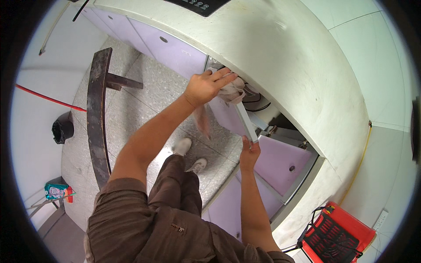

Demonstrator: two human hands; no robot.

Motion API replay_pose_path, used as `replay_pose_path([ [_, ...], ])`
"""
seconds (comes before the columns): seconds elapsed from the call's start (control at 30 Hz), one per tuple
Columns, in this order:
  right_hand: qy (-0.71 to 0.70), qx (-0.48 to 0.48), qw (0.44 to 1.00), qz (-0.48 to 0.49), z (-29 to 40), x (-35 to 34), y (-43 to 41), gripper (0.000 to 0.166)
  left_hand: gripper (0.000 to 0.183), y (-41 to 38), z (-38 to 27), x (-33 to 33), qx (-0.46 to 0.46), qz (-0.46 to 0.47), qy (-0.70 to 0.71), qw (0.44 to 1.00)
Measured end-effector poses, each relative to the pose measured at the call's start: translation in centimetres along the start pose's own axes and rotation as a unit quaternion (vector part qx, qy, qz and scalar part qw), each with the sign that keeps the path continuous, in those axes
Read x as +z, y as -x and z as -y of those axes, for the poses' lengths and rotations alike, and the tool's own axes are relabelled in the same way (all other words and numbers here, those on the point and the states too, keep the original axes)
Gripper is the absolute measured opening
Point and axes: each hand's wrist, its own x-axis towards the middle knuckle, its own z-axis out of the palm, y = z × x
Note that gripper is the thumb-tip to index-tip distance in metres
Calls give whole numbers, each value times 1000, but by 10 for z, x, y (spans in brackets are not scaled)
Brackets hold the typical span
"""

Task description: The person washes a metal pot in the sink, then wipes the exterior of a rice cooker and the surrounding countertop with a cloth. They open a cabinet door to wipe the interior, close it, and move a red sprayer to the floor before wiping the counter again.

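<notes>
A pinkish-beige cloth (233,92) is bunched under the fingers of my left hand (206,86), against the top of an open purple cabinet door (227,113). A loose end of the cloth hangs down, blurred, on the door's outer side. My right hand (250,154) grips the end of the door's pale metal edge (247,123), with the thumb on the near side. Behind the door the cabinet stands open under the countertop, and black cables (260,107) show inside. Part of the cabinet's interior is hidden by the cloth and my left hand.
The pale countertop (263,65) overhangs the cabinets, with a black cooktop (200,6) on it. Another purple door (283,164) stands ajar to the right. A dark wooden bench (98,115) and a black bin (64,130) are left. A red case (338,233) lies lower right.
</notes>
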Motion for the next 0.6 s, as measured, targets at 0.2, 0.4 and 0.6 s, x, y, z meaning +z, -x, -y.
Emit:
replay_pose_path([
  [0.2, -18, -9, 999, 26, 2, -8, -11, 30, 65, 45, -90, 29, -17, 113, 53, 992],
  [0.4, -552, 209, 807, -10, 7, -21, -11, 30, 72, 66, -138, 35, 57, 159, 219, 961],
  [0.6, -15, 48, 997, 51, 8, -22, -18, 25, 60, 35, -15, 26, -79, -13, 91, 993],
])
